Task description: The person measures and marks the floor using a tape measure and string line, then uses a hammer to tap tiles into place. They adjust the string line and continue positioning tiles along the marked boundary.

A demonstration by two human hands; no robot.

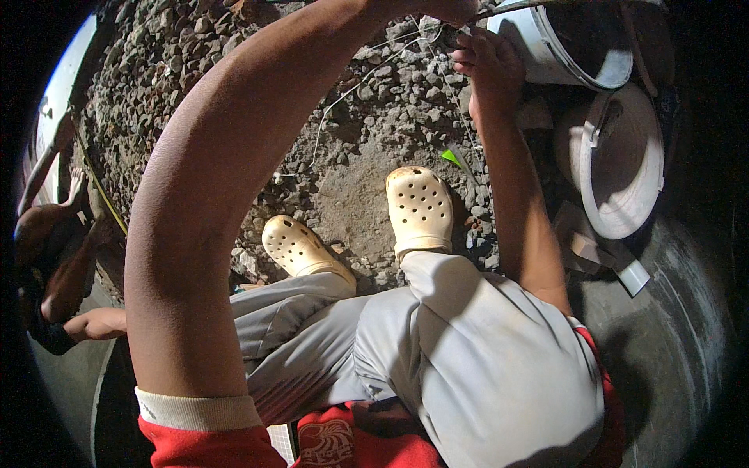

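At the upper edge, my left hand is partly cut off, closed round a thin dark rod that runs off rightward. Just below it my right hand has its fingers apart and loosely bent, with nothing clearly held, beside a white bucket lying on its side. Pale thin wires trail over the gravel. My feet in cream clogs stand on this gravel and dirt.
A white round lid or container and angular offcuts lie at right on grey concrete. A small green piece lies near my right foot. At far left another person's bare limbs show beside a yellow line.
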